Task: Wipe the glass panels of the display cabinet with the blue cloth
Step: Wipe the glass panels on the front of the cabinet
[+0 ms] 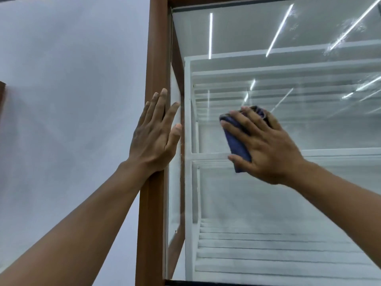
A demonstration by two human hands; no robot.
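Head view shows your left hand [154, 137] laid flat on the brown wooden post [151, 213] of the display cabinet [158, 38]. Its fingers [162, 102] are straight and close together and hold nothing, and the forefinger and thumb tips reach past the post's edge over the narrow side pane [174, 193]. That looks like a brace: it steadies you, and perhaps the cabinet, while the other arm pushes on the glass.

Your right hand [266, 145] presses the blue cloth [237, 141] against the front glass panel [288, 199]. Its fingers [239, 129] are spread and nearly straight across the cloth, not curled round it, and the thumb lies over the cloth's lower end. Spreading them this way probably loads the whole pad, so it clears a broad band, not a thin streak.

The cloth sits under those fingers as a folded pad, dark blue. Its left edge shows beyond the forefinger, and a corner peeks out past the fingertips at the top.

Up and to the right of your fingertips, cloudy smears [348, 27] sit on the glass among the reflected light strips [210, 36]. Below the heel of your hand the panel looks hazy over the white slatted shelves [278, 250] behind it. By that look, much of this panel has yet to be wiped clean.
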